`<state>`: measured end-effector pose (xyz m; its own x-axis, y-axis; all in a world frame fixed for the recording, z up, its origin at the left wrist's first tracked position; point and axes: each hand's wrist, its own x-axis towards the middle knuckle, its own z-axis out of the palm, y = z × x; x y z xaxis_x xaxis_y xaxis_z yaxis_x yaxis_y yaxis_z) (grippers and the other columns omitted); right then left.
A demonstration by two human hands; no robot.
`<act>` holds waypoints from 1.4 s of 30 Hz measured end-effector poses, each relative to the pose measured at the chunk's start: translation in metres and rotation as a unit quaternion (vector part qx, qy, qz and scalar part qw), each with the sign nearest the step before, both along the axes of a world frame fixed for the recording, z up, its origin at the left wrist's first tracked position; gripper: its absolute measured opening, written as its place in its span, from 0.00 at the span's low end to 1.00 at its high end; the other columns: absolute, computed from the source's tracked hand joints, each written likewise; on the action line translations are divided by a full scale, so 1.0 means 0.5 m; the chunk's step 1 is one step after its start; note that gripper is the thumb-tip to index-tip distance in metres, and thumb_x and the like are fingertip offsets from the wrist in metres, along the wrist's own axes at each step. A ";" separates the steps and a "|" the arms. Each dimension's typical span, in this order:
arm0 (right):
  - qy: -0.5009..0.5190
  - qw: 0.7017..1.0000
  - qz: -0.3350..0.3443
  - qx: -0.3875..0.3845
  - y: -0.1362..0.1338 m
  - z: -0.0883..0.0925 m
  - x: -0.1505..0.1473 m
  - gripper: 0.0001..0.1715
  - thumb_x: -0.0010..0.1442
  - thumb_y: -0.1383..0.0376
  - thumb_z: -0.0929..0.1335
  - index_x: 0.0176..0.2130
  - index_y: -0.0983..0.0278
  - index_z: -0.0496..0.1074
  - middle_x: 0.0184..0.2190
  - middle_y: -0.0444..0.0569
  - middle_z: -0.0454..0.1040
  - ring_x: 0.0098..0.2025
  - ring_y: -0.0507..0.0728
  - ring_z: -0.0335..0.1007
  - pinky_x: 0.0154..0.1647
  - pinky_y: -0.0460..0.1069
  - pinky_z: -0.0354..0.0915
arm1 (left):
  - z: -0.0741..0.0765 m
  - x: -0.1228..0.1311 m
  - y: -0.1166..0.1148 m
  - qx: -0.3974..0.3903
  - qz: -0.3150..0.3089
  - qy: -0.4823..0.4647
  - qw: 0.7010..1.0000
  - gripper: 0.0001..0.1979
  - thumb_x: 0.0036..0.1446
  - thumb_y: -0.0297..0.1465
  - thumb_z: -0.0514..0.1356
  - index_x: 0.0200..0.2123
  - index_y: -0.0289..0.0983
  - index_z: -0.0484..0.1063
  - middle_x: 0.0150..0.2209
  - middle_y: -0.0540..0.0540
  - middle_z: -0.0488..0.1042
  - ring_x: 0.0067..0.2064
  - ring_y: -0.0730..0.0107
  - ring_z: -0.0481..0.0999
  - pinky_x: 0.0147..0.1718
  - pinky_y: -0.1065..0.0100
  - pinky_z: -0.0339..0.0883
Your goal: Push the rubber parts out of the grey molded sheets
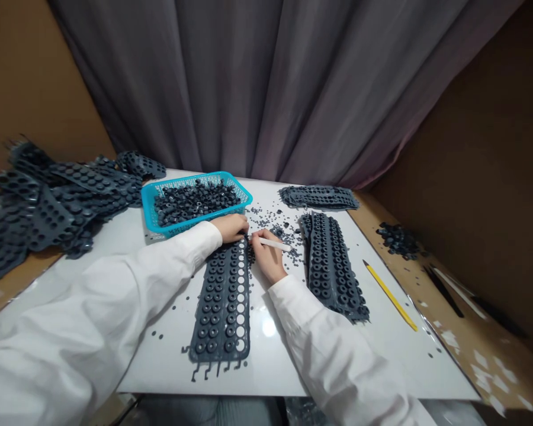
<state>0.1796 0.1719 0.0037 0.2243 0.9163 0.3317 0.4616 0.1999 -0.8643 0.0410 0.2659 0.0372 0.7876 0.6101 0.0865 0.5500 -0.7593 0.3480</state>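
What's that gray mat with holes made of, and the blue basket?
The gray mat under the left hand looks like matte rubber, maybe soft plastic: dull, no shine. The blue basket looks like hard plastic: bright, with moulded mesh walls. The white stick in the right hand is too small to tell.

Here are 1 basket (150,207), 1 pencil (389,295), 1 white tool (274,242), 1 left hand (231,228), 1 right hand (269,260).

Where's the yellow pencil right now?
Head view, right side: the yellow pencil lies on the white table, just right of the dark rubber sheet stack.
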 end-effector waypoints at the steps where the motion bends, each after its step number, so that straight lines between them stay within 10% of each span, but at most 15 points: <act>1: -0.003 1.000 -0.001 0.000 0.000 0.001 0.000 0.13 0.55 0.64 0.61 0.22 0.62 0.67 0.21 0.43 0.71 0.27 0.54 0.66 0.32 0.48 0.58 | 0.001 0.001 0.001 -0.004 0.002 -0.005 1.000 0.02 0.44 0.24 0.63 0.25 0.36 0.74 0.30 0.47 0.72 0.33 0.64 0.73 0.37 0.68 0.66; 12: 0.038 0.999 -0.019 -0.011 0.007 -0.016 0.004 0.13 0.57 0.61 0.61 0.26 0.62 0.69 0.24 0.44 0.75 0.30 0.55 0.70 0.33 0.48 0.62 | -0.027 -0.030 -0.057 0.017 0.194 -0.140 0.971 0.12 0.61 0.34 0.50 0.40 0.33 0.70 0.34 0.46 0.75 0.34 0.67 0.73 0.35 0.68 0.68; 29: 0.021 0.999 -0.023 -0.010 0.038 -0.004 0.001 0.13 0.56 0.62 0.61 0.24 0.62 0.68 0.24 0.45 0.74 0.30 0.55 0.69 0.36 0.48 0.62 | -0.010 0.011 0.009 0.041 0.091 0.041 0.994 0.08 0.49 0.29 0.60 0.33 0.35 0.76 0.36 0.41 0.72 0.40 0.58 0.73 0.42 0.64 0.67; 35: -0.006 1.000 -0.020 -0.007 0.035 -0.002 0.002 0.12 0.54 0.64 0.61 0.23 0.62 0.68 0.23 0.45 0.73 0.30 0.56 0.68 0.35 0.48 0.60 | -0.007 0.013 0.008 0.036 0.083 -0.021 0.996 0.01 0.46 0.25 0.62 0.25 0.35 0.73 0.31 0.45 0.73 0.35 0.63 0.74 0.38 0.67 0.67; 42: 0.001 1.000 -0.022 -0.001 0.030 -0.008 0.003 0.11 0.55 0.63 0.62 0.24 0.62 0.69 0.22 0.45 0.73 0.27 0.56 0.68 0.34 0.49 0.60 | 0.024 0.003 -0.082 0.070 0.189 -0.182 0.962 0.11 0.60 0.33 0.53 0.39 0.34 0.71 0.36 0.45 0.75 0.35 0.67 0.73 0.37 0.68 0.68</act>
<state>0.1810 0.1872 -0.0005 0.2641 0.9062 0.3304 0.4687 0.1788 -0.8651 0.0427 0.2248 0.0494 0.4140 0.8095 0.4164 0.6569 -0.5823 0.4790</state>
